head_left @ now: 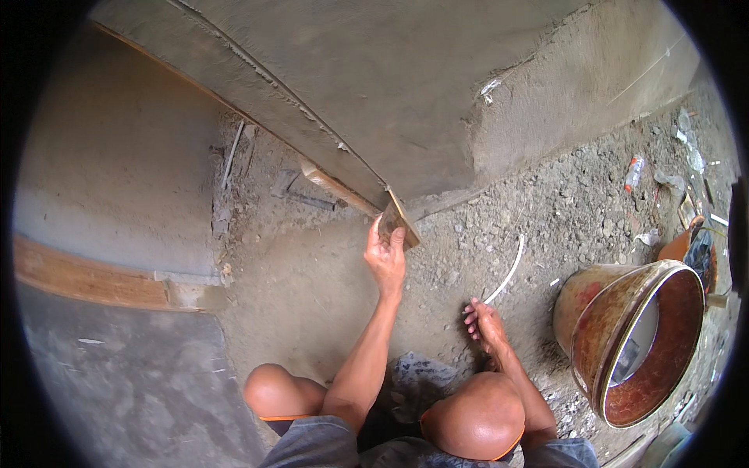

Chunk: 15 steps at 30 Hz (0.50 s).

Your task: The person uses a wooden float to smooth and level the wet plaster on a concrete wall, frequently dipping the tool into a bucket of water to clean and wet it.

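My left hand (386,261) reaches forward and grips a small flat wooden board (400,221), thumb on its near face. The board sits against the lower end of a grey plastered wall corner (312,117). A rough ridge runs up that corner to the upper left. My right hand (488,324) hangs low beside my right knee, its fingers curled. A thin curved white tube (515,264) runs over the dirt up to those fingers; whether they hold it is hidden.
At the right a rusty, stained bucket (585,312) lies tilted, something pale inside. Rubble covers the ground (577,203), with a small white-and-orange bottle (634,172) and plastic scraps. A wooden strip (335,186) juts from the wall's foot. A wooden sill (94,273) and smooth grey slab (133,374) lie left.
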{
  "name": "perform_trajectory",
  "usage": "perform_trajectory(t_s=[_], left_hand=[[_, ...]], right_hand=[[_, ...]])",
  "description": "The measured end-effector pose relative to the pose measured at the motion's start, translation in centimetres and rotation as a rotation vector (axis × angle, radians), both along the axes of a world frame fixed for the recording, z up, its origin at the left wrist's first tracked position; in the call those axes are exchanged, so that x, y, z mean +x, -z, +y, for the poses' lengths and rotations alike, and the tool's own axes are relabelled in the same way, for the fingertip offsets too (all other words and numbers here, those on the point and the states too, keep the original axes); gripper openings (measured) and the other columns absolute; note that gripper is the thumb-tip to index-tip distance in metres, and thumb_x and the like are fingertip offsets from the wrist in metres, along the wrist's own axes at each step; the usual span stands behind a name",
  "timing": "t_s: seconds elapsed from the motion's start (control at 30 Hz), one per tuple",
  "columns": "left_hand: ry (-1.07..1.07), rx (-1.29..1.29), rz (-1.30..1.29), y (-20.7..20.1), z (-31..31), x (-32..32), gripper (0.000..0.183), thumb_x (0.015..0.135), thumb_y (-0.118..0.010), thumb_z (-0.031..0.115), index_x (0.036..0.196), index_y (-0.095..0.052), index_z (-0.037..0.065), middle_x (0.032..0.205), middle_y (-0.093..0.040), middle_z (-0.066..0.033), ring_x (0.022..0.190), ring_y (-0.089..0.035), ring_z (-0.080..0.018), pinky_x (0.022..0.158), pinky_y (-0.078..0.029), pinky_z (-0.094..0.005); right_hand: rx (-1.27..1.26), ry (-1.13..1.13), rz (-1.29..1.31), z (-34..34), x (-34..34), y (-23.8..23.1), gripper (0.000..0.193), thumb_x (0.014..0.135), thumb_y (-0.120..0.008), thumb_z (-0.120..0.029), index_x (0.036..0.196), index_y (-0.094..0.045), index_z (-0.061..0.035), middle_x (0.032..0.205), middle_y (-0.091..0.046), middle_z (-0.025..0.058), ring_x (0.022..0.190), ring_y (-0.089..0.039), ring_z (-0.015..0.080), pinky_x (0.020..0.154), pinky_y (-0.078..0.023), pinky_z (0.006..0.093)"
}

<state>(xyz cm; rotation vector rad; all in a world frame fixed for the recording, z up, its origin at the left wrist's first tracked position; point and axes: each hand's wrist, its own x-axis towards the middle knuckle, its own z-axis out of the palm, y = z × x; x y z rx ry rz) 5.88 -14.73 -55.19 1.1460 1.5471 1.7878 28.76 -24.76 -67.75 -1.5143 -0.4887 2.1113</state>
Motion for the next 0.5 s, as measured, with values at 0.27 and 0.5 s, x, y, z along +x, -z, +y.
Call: perform_trajectory(t_s=[0.27,0.5], left_hand=[[-0.025,0.004,-0.005,1.9,0.1,0.2,0.05,0.099,-0.075,0.021,0.137,-0.057,-0.007,0.113,-0.069,-0.009,0.1,-0.063,-0.0128,0.09,-0.051,-0.028],[-0.013,-0.155,-0.034,4.2,-1.1,0.3,0.059,0.098,-0.077,0.03,0.14,-0.055,-0.005,0.109,-0.068,-0.0055,0.094,-0.06,-0.0105,0.083,-0.049,-0.0263]], right_hand=[[-0.003,0.003,0.005,-0.6,0.2,0.5,0.04,0.103,-0.059,-0.05,0.098,-0.064,-0.0105,0.071,-0.061,-0.0007,0.053,-0.053,0.0089,0.044,-0.038,0.0249],[0.029,-0.021,-0.029,-0.8,0.0,-0.3,0.041,0.103,-0.059,-0.05,0.097,-0.066,-0.0096,0.071,-0.062,-0.0002,0.053,-0.053,0.0094,0.045,-0.04,0.0259]])
